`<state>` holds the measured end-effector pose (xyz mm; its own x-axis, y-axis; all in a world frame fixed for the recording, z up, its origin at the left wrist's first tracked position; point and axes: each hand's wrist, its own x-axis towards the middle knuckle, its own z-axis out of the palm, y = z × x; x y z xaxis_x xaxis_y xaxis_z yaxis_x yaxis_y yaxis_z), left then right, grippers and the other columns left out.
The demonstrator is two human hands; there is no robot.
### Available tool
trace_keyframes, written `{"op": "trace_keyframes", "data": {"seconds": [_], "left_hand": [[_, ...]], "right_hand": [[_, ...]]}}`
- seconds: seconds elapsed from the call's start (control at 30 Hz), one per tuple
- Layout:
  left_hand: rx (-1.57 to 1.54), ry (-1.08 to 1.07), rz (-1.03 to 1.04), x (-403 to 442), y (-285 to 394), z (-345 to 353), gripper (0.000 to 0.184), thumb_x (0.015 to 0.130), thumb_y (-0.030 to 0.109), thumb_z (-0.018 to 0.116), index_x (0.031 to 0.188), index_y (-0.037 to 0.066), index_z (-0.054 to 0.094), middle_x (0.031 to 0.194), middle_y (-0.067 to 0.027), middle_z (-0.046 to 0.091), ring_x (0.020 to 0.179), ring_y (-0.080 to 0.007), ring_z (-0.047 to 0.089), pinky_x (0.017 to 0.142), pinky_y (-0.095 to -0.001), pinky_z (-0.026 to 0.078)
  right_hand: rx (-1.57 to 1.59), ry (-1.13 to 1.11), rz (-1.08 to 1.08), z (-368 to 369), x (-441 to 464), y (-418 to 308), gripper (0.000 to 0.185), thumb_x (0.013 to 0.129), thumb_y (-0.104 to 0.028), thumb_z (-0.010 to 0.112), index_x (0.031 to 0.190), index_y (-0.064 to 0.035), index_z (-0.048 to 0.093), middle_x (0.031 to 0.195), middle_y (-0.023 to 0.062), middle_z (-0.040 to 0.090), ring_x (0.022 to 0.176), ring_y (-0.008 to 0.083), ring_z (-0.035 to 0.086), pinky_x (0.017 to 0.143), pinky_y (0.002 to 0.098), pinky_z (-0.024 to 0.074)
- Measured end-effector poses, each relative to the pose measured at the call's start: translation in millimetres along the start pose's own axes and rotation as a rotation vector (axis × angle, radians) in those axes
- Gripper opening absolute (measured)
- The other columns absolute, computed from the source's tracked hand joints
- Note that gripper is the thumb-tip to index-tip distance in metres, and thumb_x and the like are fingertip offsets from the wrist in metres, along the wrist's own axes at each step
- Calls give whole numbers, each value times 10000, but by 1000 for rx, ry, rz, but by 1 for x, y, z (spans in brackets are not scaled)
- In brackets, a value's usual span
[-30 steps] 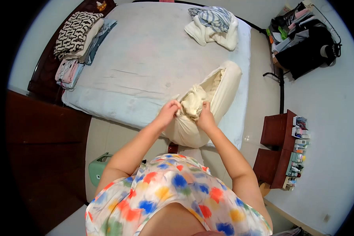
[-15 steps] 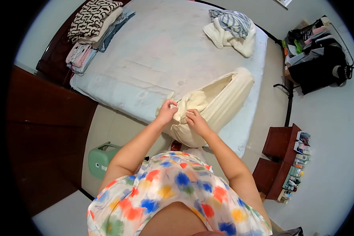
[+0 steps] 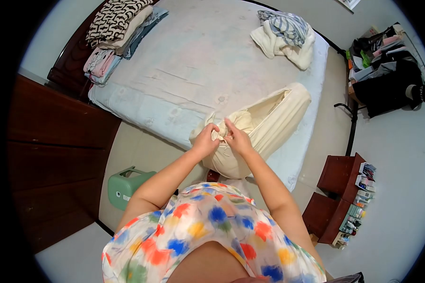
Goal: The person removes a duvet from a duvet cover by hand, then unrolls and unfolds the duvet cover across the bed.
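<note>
Head cam: L hand (image 3: pixel 206 142) pinched on cloth at opening of cream cover (image 3: pixel 284 123), R hand (image 3: pixel 240 141) right beside, can't tell if gripping, cover lying at bed's (image 3: pixel 189 52) near edge.

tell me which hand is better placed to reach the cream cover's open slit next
Probably the right hand: it is nearer the slit of the cream cover; the left hand lies farther away.

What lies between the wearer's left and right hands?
A gathered bit of cream fabric lies between the left hand and the right hand, seen in the head view.
</note>
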<state>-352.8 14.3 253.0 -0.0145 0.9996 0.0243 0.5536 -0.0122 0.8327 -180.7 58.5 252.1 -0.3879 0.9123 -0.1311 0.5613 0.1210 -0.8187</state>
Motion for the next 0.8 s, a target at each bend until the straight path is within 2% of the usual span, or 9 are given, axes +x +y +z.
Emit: {"op": "trace_keyframes", "data": {"seconds": [0.03,0.13,0.23,0.33,0.43,0.57,0.6,0.7,0.8], "left_hand": [[-39,-33,-8,-1,0,0,302,732,70,660,989,71,500,871,-71,537,777,-213,520,722,-322,439],[-134,-89,-18,-1,1,-2,273,743,68,653,967,73,496,835,-47,516,754,-166,494,704,-298,431],[-189,-103,-10,-3,7,-2,242,759,63,640,950,75,493,821,-35,504,737,-134,474,679,-273,424],[-209,-191,23,-7,26,-3,201,788,53,613,946,75,491,825,-28,504,709,-119,471,644,-258,415],[-256,-232,139,-17,37,7,181,813,41,586,963,75,492,817,-33,519,698,-137,491,655,-269,425],[-323,-371,7,-28,41,9,222,838,43,572,1051,81,520,833,-82,558,763,-221,560,721,-307,460],[-267,-320,-82,-27,34,8,262,830,87,623,1073,79,526,855,-108,572,772,-242,566,734,-336,467],[31,67,-3,-11,14,2,274,824,142,659,1060,77,536,843,-118,585,745,-257,563,721,-355,472],[131,-77,-43,1,-1,3,225,824,186,671,971,51,569,829,-112,595,748,-276,562,688,-369,471]], "right_hand": [[-117,-89,-13,-9,3,-6,525,673,-99,726,1179,-140,594,946,85,623,836,300,597,778,394,480],[-382,44,-369,-10,25,13,485,646,-77,703,1113,-128,584,1048,94,589,993,298,556,917,483,398],[-276,157,-601,1,40,22,374,626,-61,685,985,-111,591,1089,81,547,1072,274,506,962,558,312],[-178,101,-430,19,52,28,302,641,-47,668,931,-86,595,986,79,580,1004,286,540,910,497,382],[-196,-70,-185,8,50,18,237,686,-65,632,921,-65,607,937,112,625,942,319,579,839,430,443],[-15,167,-134,10,44,42,198,752,-117,598,936,-45,608,893,175,643,849,367,602,743,392,476],[-48,189,-140,2,37,34,195,757,-120,597,933,-38,607,886,188,640,828,366,605,731,384,476],[-89,170,-84,-12,27,30,189,761,-123,597,926,-32,610,865,204,638,808,375,609,710,385,474],[-70,136,-59,-21,20,25,176,762,-122,595,913,-32,610,850,213,635,810,392,604,703,397,470]]}}
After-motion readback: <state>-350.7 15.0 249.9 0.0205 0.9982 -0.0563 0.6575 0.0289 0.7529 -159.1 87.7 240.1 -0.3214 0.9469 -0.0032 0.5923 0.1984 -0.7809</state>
